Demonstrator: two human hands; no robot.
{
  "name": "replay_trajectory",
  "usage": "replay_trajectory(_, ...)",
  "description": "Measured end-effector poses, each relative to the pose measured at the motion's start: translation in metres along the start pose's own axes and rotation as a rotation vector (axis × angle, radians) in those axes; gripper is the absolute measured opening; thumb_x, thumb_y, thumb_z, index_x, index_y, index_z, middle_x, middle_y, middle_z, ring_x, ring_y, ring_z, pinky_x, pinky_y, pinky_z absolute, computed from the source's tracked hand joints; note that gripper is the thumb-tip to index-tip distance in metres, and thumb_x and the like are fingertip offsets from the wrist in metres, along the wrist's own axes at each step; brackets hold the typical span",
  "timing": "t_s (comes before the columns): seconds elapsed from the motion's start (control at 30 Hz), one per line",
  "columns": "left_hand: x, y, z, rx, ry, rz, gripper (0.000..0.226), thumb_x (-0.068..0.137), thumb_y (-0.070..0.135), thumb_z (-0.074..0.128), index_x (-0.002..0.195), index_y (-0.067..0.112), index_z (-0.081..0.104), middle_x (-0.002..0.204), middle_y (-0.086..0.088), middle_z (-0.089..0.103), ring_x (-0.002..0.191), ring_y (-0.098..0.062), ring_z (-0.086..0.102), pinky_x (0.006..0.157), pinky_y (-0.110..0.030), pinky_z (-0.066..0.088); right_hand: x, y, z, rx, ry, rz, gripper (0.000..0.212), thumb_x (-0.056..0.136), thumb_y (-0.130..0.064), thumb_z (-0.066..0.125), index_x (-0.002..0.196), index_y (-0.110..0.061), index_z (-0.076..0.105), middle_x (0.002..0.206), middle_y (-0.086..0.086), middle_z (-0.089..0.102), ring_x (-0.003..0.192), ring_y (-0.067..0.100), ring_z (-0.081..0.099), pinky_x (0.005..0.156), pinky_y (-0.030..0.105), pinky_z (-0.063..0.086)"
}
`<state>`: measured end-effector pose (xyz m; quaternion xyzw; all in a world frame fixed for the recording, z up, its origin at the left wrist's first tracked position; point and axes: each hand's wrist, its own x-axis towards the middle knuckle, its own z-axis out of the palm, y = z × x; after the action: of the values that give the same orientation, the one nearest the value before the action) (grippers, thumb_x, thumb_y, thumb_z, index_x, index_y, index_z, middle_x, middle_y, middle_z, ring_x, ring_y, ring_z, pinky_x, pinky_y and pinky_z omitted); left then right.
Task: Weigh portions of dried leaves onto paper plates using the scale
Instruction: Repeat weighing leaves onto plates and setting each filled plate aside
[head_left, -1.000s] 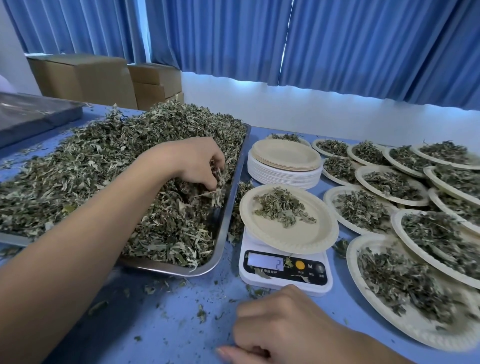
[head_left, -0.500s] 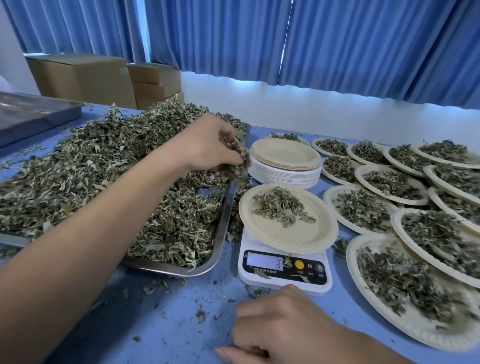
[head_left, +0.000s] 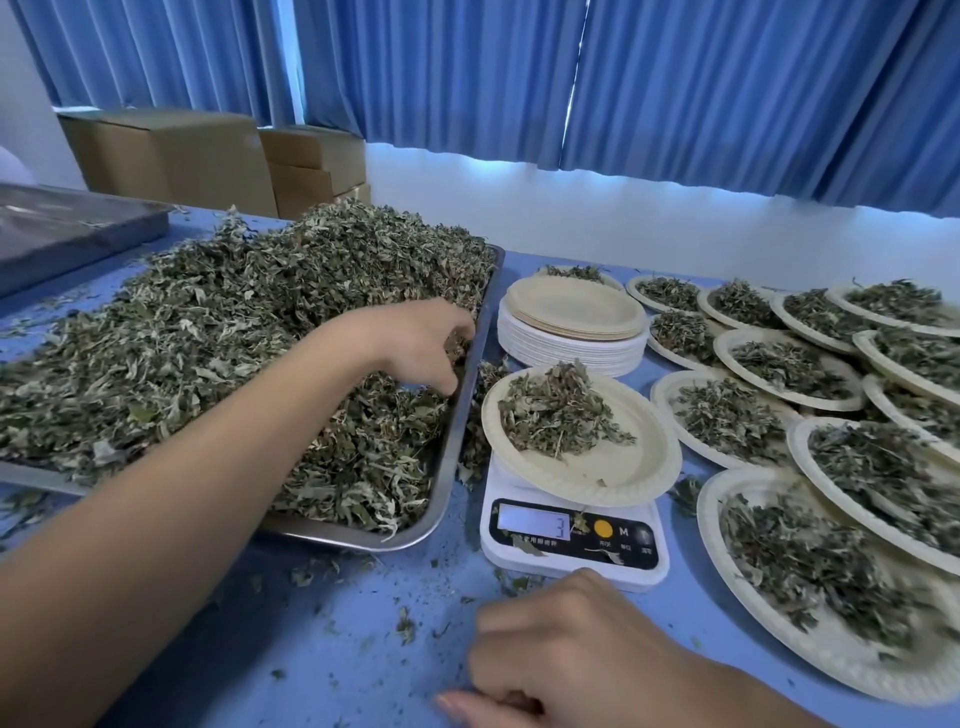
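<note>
Filled plates (head_left: 711, 525) crowd scale (head_left: 574, 535) R side, spare stack (head_left: 566, 348) behind, tray (head_left: 457, 441) L.

Open desk (head_left: 332, 639) lies in front of the tray (head_left: 363, 543) and the scale (head_left: 571, 571), littered with leaf crumbs. Right of the scale, filled plates (head_left: 763, 618) overlap edge to edge, barring passage. The plate stack (head_left: 566, 348) blocks the ground behind the scale.
</note>
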<state>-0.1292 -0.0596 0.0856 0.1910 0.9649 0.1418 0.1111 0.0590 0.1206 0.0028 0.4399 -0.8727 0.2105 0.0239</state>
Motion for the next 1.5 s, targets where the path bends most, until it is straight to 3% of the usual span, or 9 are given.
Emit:
replay_trajectory(0.1, 0.001, -0.004, 0.008, 0.110, -0.196, 0.007, 0.057, 0.079, 0.014, 0.079, 0.132, 0.011, 0.058, 0.119, -0.006, 0.067, 0.095, -0.026, 0.067, 0.083, -0.035, 0.056, 0.000, 0.001, 0.001, -0.001, 0.004, 0.005, 0.047, 0.108, -0.042, 0.048, 0.065, -0.025, 0.040, 0.063, -0.004, 0.034, 0.057, 0.014, 0.034, 0.057, 0.031, 0.031)
replay_trajectory(0.27, 0.006, -0.005, 0.016, 0.211, -0.149, -0.022, 0.030, 0.072, 0.016, 0.086, 0.091, 0.005, 0.066, 0.079, -0.004, 0.063, 0.066, -0.020, 0.053, 0.058, -0.029, 0.041, -0.001, 0.002, 0.003, -0.037, 0.039, -0.010, 0.045, 0.108, -0.043, 0.049, 0.067, -0.030, 0.036, 0.063, -0.005, 0.033, 0.056, 0.013, 0.033, 0.055, 0.028, 0.027)
replay_trajectory(0.5, 0.004, -0.004, 0.010, 0.200, -0.142, 0.006, 0.019, 0.078, 0.018, 0.083, 0.089, 0.012, 0.070, 0.075, 0.004, 0.063, 0.070, -0.018, 0.056, 0.066, -0.031, 0.047, -0.002, 0.004, 0.004, -0.030, 0.040, -0.017, 0.045, 0.108, -0.045, 0.047, 0.067, -0.029, 0.039, 0.065, -0.005, 0.034, 0.058, 0.013, 0.035, 0.055, 0.033, 0.034)
replay_trajectory(0.7, -0.007, 0.002, 0.008, 0.315, -0.265, -0.042, 0.035, 0.073, 0.027, 0.089, 0.098, 0.015, 0.066, 0.091, 0.001, 0.061, 0.086, -0.024, 0.063, 0.072, -0.038, 0.057, -0.002, 0.005, 0.005, -0.017, 0.036, -0.015, 0.047, 0.108, -0.044, 0.048, 0.065, -0.026, 0.042, 0.064, -0.004, 0.036, 0.057, 0.013, 0.036, 0.055, 0.033, 0.033)
replay_trajectory(0.93, -0.014, 0.012, 0.000, 0.279, -0.010, -0.073, 0.023, 0.082, 0.010, 0.081, 0.104, 0.009, 0.073, 0.096, -0.001, 0.072, 0.067, -0.006, 0.055, 0.062, -0.025, 0.044, -0.002, 0.004, 0.004, -0.050, 0.058, -0.039, 0.045, 0.107, -0.044, 0.050, 0.067, -0.031, 0.036, 0.065, -0.005, 0.033, 0.056, 0.013, 0.034, 0.053, 0.030, 0.029)
replay_trajectory(1.03, -0.018, 0.012, -0.006, 0.279, 0.069, -0.081, 0.015, 0.083, 0.015, 0.081, 0.093, 0.016, 0.070, 0.089, 0.003, 0.069, 0.072, -0.009, 0.057, 0.072, -0.033, 0.047, -0.002, 0.004, 0.004, -0.053, 0.054, -0.040, 0.045, 0.107, -0.043, 0.050, 0.067, -0.030, 0.036, 0.065, -0.005, 0.034, 0.057, 0.013, 0.033, 0.053, 0.029, 0.028)
replay_trajectory(1.17, -0.019, 0.018, -0.009, 0.224, 0.401, -0.047, 0.018, 0.086, 0.018, 0.077, 0.080, 0.023, 0.061, 0.091, 0.004, 0.066, 0.086, -0.023, 0.062, 0.076, -0.037, 0.045, -0.002, 0.004, 0.005, -0.034, 0.032, -0.024, 0.047, 0.108, -0.045, 0.048, 0.065, -0.028, 0.040, 0.065, -0.005, 0.035, 0.057, 0.013, 0.036, 0.055, 0.028, 0.029)
replay_trajectory(1.33, -0.016, 0.016, -0.006, 0.221, 0.315, -0.102, 0.029, 0.085, 0.012, 0.078, 0.072, 0.022, 0.054, 0.081, 0.000, 0.059, 0.078, -0.027, 0.061, 0.070, -0.036, 0.046, -0.002, 0.004, 0.004, -0.034, 0.030, -0.017, 0.046, 0.108, -0.045, 0.048, 0.066, -0.028, 0.041, 0.065, -0.005, 0.036, 0.057, 0.013, 0.036, 0.056, 0.028, 0.028)
replay_trajectory(1.5, -0.017, 0.017, -0.009, 0.083, 0.449, -0.001, 0.017, 0.084, 0.021, 0.081, 0.084, 0.022, 0.063, 0.087, 0.005, 0.063, 0.084, -0.023, 0.062, 0.079, -0.039, 0.052, -0.001, 0.004, 0.003, -0.021, 0.034, -0.026, 0.044, 0.108, -0.043, 0.048, 0.068, -0.030, 0.038, 0.065, -0.006, 0.034, 0.057, 0.012, 0.036, 0.054, 0.032, 0.033)
